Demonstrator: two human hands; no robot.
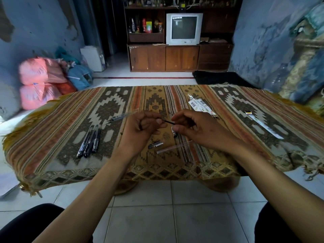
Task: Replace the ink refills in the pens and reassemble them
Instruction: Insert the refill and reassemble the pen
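Both hands raised over the middle of a low counter (52, 146) draped in a striped, patterned cloth. Left hand (140, 127) curled round a clear pen barrel (121, 117), which juts out to the far left, blurred. Right hand (189, 127) pinching a thin black ink refill (168, 122) between thumb and fingers, its free end pointing left and reaching the left thumb tip. Just below the hands on the cloth: a dark pen cap (155, 144), a clear tube (173, 147) lying aslant just beside it, and a small dark part (174, 134) near the right thumb, too small to tell apart. Left of the hands, three black pens (89, 142) lying side by side, touching. Far right, torn refill packaging (201, 106) with barcodes, and further right a long white strip (264, 126), well apart. Beyond the counter, a grey television (184, 28) in a wooden cabinet (164, 58); pink sacks (36, 81) on the floor at far left.
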